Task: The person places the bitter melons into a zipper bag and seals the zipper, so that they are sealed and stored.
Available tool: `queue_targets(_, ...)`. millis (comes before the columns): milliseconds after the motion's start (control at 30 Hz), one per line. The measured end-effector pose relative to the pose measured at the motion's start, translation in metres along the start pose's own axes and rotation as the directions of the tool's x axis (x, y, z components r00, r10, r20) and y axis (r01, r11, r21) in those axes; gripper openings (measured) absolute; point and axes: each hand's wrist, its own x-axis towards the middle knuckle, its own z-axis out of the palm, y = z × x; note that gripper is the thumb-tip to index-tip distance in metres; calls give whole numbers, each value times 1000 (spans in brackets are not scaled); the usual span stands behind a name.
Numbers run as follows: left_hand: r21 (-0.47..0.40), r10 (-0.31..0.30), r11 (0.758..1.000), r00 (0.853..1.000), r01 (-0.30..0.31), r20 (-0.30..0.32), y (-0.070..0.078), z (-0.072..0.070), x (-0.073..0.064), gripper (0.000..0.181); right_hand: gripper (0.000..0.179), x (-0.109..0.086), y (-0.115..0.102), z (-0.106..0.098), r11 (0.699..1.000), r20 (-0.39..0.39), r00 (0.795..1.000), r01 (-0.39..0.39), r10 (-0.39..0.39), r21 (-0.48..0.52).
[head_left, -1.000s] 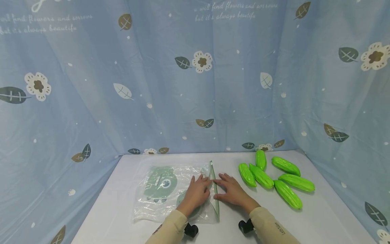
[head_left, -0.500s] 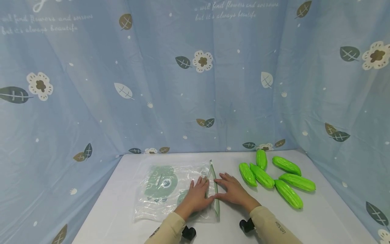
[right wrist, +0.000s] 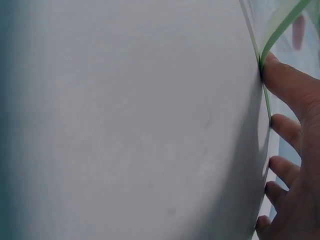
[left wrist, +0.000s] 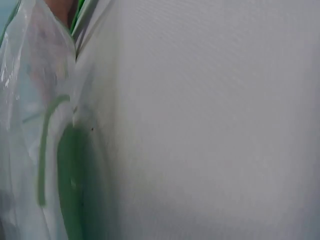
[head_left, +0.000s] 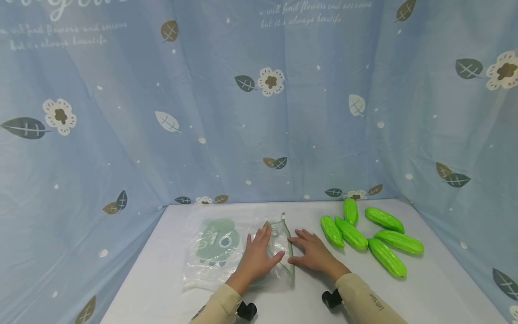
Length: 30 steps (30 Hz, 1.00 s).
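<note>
A clear zip bag [head_left: 202,275] with a green cartoon print lies flat on the white table, its green-edged mouth to the right. My left hand [head_left: 256,257] rests on the bag near that mouth, fingers extended and thumb spread apart. At the mouth's green edge, my right hand [head_left: 314,255] touches the strip with its thumb and fingertips. The right wrist view shows the thumb [right wrist: 287,82] against the strip and the other fingertips along it. Between the hands the mouth stands slightly parted. In the left wrist view the bag [left wrist: 25,150] fills the left side; the left hand is mostly hidden.
Several bright green cucumber-like vegetables [head_left: 386,257] lie in a loose group at the table's right rear. A blue curtain [head_left: 259,117] with flower and leaf prints hangs behind and along both sides of the white table [head_left: 158,270].
My left hand has slid leftward and a little back over the bag, its thumb spreading from the fingers. The bag's mouth is parted wider. My right hand has barely moved at the edge.
</note>
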Motion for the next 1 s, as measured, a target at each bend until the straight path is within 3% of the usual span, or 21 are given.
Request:
queue_targets(200,-7,-8,1000,999,7,-44,-5,-4,-2,90,71,-1,4,-3,1000,3,1000,-20,20,-12)
queue_targets(500,-120,-75,990,996,80,46,-11,-4,-8,99,70,-5,8,-4,1000,3,1000,-16,16,4)
queue_targets(1000,-124,-69,989,994,79,83,-12,-1,-7,105,65,-7,17,-2,999,-12,1000,13,-12,44)
